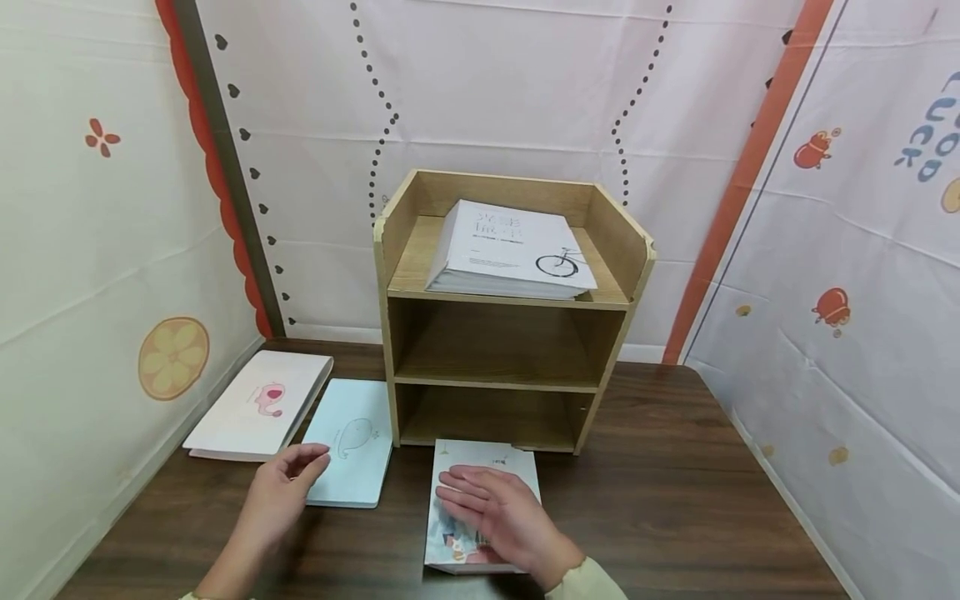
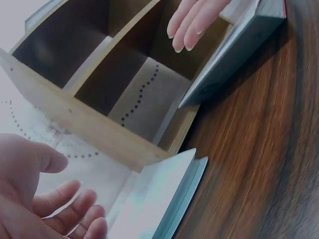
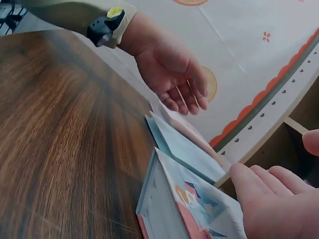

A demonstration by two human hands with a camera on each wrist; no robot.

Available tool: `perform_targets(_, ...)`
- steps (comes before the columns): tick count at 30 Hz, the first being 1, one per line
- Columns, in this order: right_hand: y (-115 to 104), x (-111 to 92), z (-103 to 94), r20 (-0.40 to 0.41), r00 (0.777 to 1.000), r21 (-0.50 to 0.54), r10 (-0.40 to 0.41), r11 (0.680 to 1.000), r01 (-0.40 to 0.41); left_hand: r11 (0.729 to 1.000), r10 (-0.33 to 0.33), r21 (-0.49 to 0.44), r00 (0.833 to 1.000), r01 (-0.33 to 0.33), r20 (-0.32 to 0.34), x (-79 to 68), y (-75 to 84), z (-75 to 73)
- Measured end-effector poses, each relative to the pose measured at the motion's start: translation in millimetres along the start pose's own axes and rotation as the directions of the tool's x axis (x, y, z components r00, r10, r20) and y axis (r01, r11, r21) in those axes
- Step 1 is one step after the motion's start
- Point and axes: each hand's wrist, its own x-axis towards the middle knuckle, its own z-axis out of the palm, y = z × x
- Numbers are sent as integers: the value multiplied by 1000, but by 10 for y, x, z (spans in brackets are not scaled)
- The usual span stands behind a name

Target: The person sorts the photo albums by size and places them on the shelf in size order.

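My left hand, its fingers loosely bent and empty, hovers by the left edge of a light blue notebook with a whale drawing. In the left wrist view a gap shows between its thumb and fingers. Over a thick illustrated book hangs my right hand, fingers nearly straight and holding nothing. The hand covers the middle of that cover, which lies face up in front of the shelf. Left of the blue notebook lies a white notebook with a pink elephant.
A small wooden shelf stands at the back middle of the dark wooden table. On its top level rests a thick white book with a bicycle drawing. Printed cloth surrounds the table's back and sides.
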Motion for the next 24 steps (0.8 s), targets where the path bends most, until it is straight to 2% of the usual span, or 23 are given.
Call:
perform_targets(6, 75, 102, 55, -15, 1000, 31, 20, 999, -19, 999, -6, 49, 999, 4, 41, 87, -90, -64)
perform_targets(13, 116, 200, 108, 19, 999, 76, 44, 996, -46, 995, -13, 95, 1000, 10, 26, 169, -178, -138)
perform_targets(20, 134, 292, 182, 40, 998, 118, 56, 991, -60, 983, 26, 178, 999, -33, 39, 212, -208, -180)
perform_targets(24, 148, 335, 223, 52, 996, 153, 75, 985, -83, 976, 24, 214, 998, -35, 54, 247, -221, -215)
